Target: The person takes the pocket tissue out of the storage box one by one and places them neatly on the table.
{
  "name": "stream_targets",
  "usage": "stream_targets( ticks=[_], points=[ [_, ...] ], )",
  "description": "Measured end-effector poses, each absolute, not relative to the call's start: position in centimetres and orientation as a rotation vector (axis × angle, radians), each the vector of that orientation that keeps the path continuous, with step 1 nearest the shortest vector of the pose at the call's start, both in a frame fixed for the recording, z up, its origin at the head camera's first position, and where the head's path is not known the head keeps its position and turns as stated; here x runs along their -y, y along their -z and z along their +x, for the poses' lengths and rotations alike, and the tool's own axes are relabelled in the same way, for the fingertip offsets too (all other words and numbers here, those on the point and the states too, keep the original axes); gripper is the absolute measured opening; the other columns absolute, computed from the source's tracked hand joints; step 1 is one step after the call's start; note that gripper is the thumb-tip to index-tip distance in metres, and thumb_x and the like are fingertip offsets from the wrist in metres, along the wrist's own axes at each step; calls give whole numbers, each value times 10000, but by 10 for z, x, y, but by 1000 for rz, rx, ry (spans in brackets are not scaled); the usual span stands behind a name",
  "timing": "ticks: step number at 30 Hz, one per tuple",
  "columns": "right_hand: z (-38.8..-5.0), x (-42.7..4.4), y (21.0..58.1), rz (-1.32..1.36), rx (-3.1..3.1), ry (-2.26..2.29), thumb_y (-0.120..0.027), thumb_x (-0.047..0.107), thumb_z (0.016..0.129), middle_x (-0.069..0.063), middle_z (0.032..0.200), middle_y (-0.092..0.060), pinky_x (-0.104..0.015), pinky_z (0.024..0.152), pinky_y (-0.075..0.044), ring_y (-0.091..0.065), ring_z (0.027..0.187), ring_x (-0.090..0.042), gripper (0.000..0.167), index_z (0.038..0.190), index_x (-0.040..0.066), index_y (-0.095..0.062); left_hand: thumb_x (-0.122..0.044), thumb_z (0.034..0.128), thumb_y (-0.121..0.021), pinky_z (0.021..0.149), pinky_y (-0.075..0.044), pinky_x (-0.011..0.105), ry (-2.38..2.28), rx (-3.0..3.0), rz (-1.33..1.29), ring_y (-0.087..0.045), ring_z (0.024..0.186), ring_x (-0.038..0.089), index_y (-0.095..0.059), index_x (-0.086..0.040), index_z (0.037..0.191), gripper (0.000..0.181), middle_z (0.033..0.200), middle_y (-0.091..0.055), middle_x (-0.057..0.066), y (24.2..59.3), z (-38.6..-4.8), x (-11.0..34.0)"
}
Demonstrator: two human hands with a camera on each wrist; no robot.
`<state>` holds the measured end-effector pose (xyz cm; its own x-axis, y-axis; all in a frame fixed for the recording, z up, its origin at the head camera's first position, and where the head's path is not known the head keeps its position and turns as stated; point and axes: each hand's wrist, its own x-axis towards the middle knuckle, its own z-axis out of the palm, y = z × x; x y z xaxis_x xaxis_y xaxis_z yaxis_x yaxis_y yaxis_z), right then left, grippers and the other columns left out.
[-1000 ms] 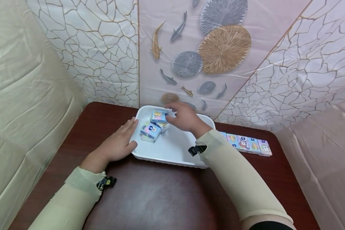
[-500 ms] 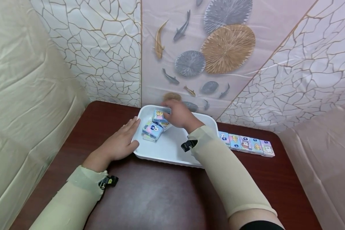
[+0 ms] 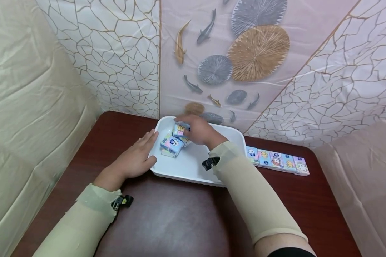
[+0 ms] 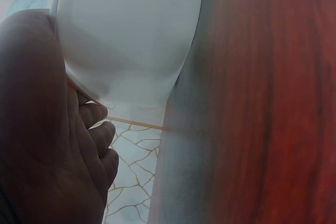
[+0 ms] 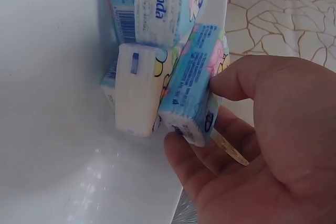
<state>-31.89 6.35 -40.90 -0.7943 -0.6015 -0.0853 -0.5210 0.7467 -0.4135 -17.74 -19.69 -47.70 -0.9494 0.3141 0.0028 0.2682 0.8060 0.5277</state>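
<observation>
In the head view a white tray [image 3: 193, 167] holds several small tissue packs, piled at its left end. My right hand [image 3: 201, 132] reaches over the tray's back rim onto the rearmost pack [image 3: 179, 130]. The right wrist view shows my right hand [image 5: 268, 145] gripping this blue pack [image 5: 193, 77], thumb on one face and fingers at its end and far side. Beside it lie a pale-ended pack [image 5: 137, 90] and a Vinda pack [image 5: 160, 9]. My left hand [image 3: 132, 159] rests with extended fingers against the tray's left rim; the left wrist view shows this hand [image 4: 58, 129] along the tray's wall [image 4: 126, 87].
On the dark red table [image 3: 308, 200], a row of several tissue packs [image 3: 276, 160] extends rightward from the tray's right side. A patterned cloth [image 3: 212, 89] hangs behind the table, and pale cloths [image 3: 29, 107] hang at both sides.
My right hand has moved slightly left and down onto the rear pack, which it now grips and which sits a little tilted. My left hand has stayed at the rim. The head view has shifted slightly.
</observation>
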Motion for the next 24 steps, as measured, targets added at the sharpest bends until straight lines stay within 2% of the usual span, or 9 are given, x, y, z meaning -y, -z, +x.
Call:
stream_targets(
  ticks=[3,7,15,24],
  points=[
    [-316,-63,409,-887,-2741,485,-656,129,1089,-91,1720,-546,-530,1326,-429,-457,1642,-316,584,1629,350,-619,-322,1109,-500,1431,-163,598,-835,-2904,475,-100,1778,366,-53,-117,1822,866,1916,-21,111,476,-177,196],
    [-312,-63,409,-882,-2739,423,-628,152,1102,-184,1720,-501,-535,1249,-503,-513,1584,-350,587,1637,393,-602,-317,1107,-495,1429,-169,603,-835,-2906,483,-111,1775,377,-61,-107,1821,862,1915,-29,122,476,-177,196],
    [-305,-64,406,-868,-2748,423,-670,129,1067,-175,1697,-502,-480,1106,-583,-605,1410,-300,592,1627,311,-605,-313,1104,-491,1428,-171,603,-838,-2913,496,-118,1773,382,-68,-101,1821,859,1913,-38,132,479,-178,196],
    [-300,-72,403,-877,-2781,478,-713,163,1049,-127,1607,-607,-501,1166,-547,-598,1425,-309,547,1582,219,-604,-304,1104,-501,1431,-164,599,-833,-2919,503,-116,1773,387,-72,-89,1819,861,1913,-46,142,478,-178,197]
  ],
)
